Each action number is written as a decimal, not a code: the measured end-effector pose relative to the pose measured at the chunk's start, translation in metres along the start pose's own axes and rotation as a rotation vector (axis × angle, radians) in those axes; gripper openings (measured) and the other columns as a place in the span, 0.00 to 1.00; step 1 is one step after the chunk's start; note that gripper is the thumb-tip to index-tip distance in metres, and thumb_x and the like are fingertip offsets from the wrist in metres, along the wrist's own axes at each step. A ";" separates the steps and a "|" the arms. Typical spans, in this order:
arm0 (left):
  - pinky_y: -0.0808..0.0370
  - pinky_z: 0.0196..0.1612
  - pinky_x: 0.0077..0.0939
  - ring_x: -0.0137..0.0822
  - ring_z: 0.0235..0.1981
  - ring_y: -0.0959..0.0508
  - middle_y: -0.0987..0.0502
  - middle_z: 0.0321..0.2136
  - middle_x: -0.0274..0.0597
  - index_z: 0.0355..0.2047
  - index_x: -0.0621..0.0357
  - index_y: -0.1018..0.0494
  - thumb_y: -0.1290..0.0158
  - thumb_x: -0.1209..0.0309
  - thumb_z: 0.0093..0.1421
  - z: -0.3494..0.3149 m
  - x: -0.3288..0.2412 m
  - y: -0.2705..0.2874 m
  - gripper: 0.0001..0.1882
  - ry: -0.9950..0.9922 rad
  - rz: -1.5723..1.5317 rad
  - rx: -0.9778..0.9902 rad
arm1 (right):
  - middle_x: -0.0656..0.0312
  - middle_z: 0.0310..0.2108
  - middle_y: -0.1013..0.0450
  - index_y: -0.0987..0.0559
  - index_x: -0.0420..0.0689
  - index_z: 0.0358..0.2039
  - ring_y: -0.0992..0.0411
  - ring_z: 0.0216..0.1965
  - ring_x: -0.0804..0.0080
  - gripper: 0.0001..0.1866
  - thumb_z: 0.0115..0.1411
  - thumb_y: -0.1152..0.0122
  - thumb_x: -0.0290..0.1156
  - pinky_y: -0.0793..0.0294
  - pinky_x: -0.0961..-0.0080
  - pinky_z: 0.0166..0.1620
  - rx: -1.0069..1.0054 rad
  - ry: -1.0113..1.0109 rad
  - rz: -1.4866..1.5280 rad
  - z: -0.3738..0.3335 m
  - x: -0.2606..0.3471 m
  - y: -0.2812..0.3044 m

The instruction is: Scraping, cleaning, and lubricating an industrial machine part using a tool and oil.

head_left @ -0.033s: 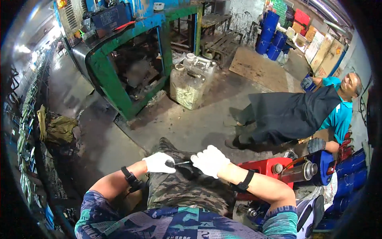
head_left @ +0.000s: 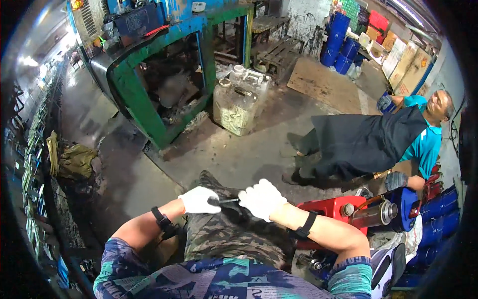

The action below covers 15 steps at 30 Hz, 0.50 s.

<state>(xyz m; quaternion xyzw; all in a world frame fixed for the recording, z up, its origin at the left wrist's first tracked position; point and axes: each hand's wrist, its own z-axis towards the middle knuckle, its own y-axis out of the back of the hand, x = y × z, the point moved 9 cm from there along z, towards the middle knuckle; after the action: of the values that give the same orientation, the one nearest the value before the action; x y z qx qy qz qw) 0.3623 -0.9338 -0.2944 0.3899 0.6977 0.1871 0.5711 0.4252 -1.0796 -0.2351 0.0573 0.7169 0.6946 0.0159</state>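
Observation:
Above my lap, in camouflage trousers, both hands wear white gloves and are closed. A thin rod [head_left: 229,201] with a dark piece at its left end spans the short gap between them; its exact kind is too small to make out. My left hand [head_left: 200,200] grips the dark end. The fingers of my right hand [head_left: 262,200] pinch the other end, with its tip hidden in the glove.
At my right stand a red metal container [head_left: 328,212] and a steel flask [head_left: 381,214]. A person in a dark apron [head_left: 363,144] sits beyond them. Cloudy plastic jugs [head_left: 234,107] stand ahead, beside a green machine frame [head_left: 144,109]. A brown cloth [head_left: 77,162] lies left.
My left hand and the rod have shifted very slightly, and the rod looks less bright. Nothing else has visibly moved.

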 end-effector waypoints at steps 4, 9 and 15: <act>0.23 0.39 0.44 0.53 0.35 0.20 0.21 0.30 0.49 0.30 0.56 0.21 0.37 0.52 0.56 0.007 -0.037 0.052 0.19 -0.022 0.296 -0.241 | 0.57 0.27 0.21 0.22 0.49 0.33 0.21 0.30 0.58 0.17 0.68 0.45 0.49 0.30 0.61 0.38 -0.147 -0.258 -0.010 0.014 -0.019 0.025; 0.23 0.37 0.38 0.48 0.36 0.21 0.23 0.35 0.44 0.33 0.50 0.22 0.39 0.60 0.52 0.011 -0.077 0.098 0.11 -0.135 0.580 -0.493 | 0.47 0.25 0.20 0.19 0.39 0.29 0.19 0.27 0.52 0.27 0.71 0.48 0.51 0.23 0.59 0.35 -0.089 -0.537 0.468 0.014 -0.037 0.031; 0.22 0.41 0.38 0.46 0.41 0.22 0.23 0.40 0.40 0.35 0.52 0.25 0.41 0.71 0.50 0.005 -0.116 0.116 0.11 -0.473 0.714 -0.647 | 0.67 0.16 0.31 0.23 0.42 0.27 0.36 0.15 0.77 0.18 0.70 0.39 0.43 0.37 0.76 0.21 0.231 -0.435 1.829 0.004 0.005 -0.021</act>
<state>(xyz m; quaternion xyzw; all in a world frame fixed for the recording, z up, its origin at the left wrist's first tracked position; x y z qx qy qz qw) 0.4107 -0.9502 -0.1379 0.4386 0.2807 0.4823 0.7044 0.4193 -1.0761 -0.2555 0.7264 0.4396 0.3364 -0.4073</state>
